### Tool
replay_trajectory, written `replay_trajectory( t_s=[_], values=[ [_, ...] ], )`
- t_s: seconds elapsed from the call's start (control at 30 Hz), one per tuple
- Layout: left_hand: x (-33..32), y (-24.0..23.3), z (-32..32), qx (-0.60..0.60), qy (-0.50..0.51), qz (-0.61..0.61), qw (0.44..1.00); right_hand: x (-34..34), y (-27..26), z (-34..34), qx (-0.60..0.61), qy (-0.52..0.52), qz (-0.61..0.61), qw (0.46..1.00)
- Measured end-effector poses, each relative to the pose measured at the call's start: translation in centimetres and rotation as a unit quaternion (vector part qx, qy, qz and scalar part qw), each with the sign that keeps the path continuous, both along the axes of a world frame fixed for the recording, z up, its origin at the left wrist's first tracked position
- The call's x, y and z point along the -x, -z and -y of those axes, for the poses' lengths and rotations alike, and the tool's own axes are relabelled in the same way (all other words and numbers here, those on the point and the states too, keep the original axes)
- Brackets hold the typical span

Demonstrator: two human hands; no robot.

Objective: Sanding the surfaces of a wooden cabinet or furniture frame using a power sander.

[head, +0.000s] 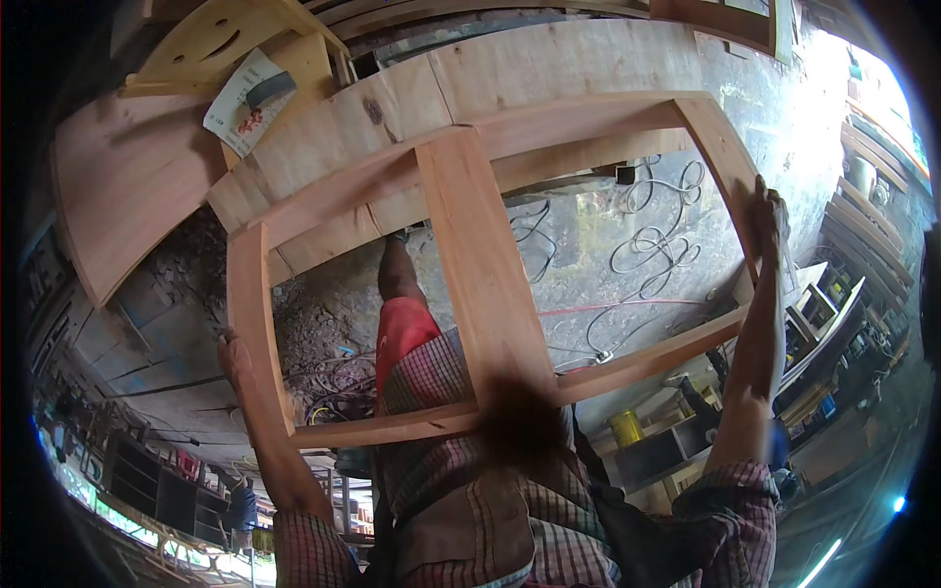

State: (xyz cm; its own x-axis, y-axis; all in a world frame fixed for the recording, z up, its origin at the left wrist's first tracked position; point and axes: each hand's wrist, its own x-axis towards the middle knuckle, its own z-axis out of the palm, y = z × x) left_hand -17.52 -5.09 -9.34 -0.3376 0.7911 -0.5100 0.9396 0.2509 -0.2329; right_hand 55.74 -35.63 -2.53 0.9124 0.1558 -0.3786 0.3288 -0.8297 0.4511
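Note:
A rectangular wooden frame with a wide middle board [481, 250] spans the space before my torso. My left hand [235, 359] grips the outer edge of its left end piece [250, 309]. On the opposite side, my right hand [767, 213] holds the right end piece [720, 162], fingers over the outer edge. The frame's far rail [581, 121] lies at or against a pale plywood panel [529, 66]; whether it rests on it I cannot tell. Its near rail [654, 354] crosses close to my shirt. A dark blur hides part of the near rail at the middle board.
Coiled cables [654, 246] lie on the concrete floor below the frame. Beyond at left are a curved plywood sheet [140, 184] and a printed paper sheet [250, 103] with a dark strip on it. Stacked boards [864, 220] and a yellow can [626, 428] are on the right.

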Motion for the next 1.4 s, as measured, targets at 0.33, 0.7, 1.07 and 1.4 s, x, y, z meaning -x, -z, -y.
replay_trajectory(
  t_s=[0.33, 0.7, 1.07, 1.4],
  values=[
    [8.4, 8.1, -7.4, -0.158, -0.02, 0.208, 0.965, -3.3, 4.3, -4.5, -0.08, -0.166, 0.075, 0.98],
    [-3.7, 11.5, -9.5, -0.091, -0.256, 0.29, 0.918, -4.1, 14.6, -5.1, -0.278, -0.064, 0.148, 0.947],
    [-4.0, 13.6, -9.0, -0.125, -0.075, 0.174, 0.974, 4.6, 16.2, -8.7, -0.256, 0.053, 0.176, 0.949],
    [-35.4, 6.6, 3.6, 0.045, 0.336, 0.451, 0.826, 5.7, 17.0, -11.3, -0.331, -0.13, 0.139, 0.924]
  ],
)
